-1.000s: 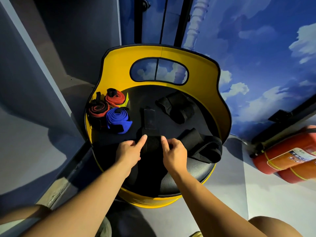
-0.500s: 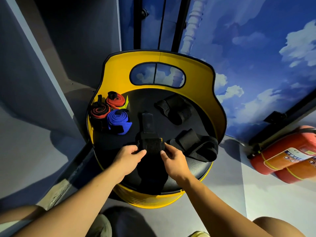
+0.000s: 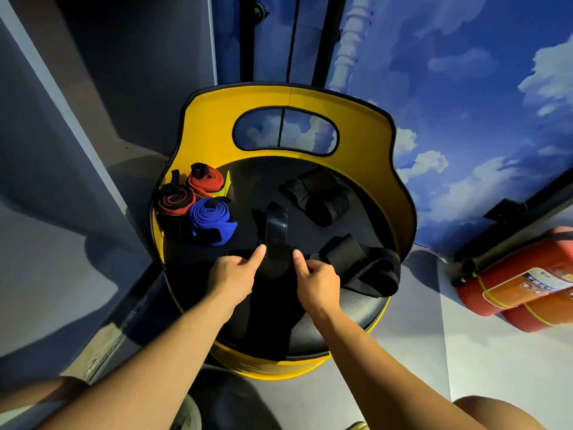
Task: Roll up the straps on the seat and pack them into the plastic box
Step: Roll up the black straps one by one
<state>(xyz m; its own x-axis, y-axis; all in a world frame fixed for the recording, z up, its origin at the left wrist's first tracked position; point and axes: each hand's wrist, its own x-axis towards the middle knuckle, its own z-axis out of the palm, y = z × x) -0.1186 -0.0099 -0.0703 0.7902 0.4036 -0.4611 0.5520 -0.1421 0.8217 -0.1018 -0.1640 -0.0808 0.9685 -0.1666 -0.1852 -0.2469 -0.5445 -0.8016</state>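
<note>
Already, in the head view, 3 rolled straps (image 3: 198,206) are seen at the seat (image 3: 356,315) edge. A black strap (image 3: 276,243) is pinched by left hand (image 3: 231,279) and right hand (image 3: 316,282), mid-roll; 2 loose straps (image 3: 319,197) remain; no plastic box is seen.

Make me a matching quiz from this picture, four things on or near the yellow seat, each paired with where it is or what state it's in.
Column one:
1. blue strap
2. black strap in the middle
3. fire extinguisher
4. left hand

Column two:
A. lying on the floor to the right of the seat
B. rolled up beside two red rolls at the seat's left edge
C. pinching the strap being rolled
D. partly rolled, between both hands

Pairs: 1-B, 2-D, 3-A, 4-C
</note>
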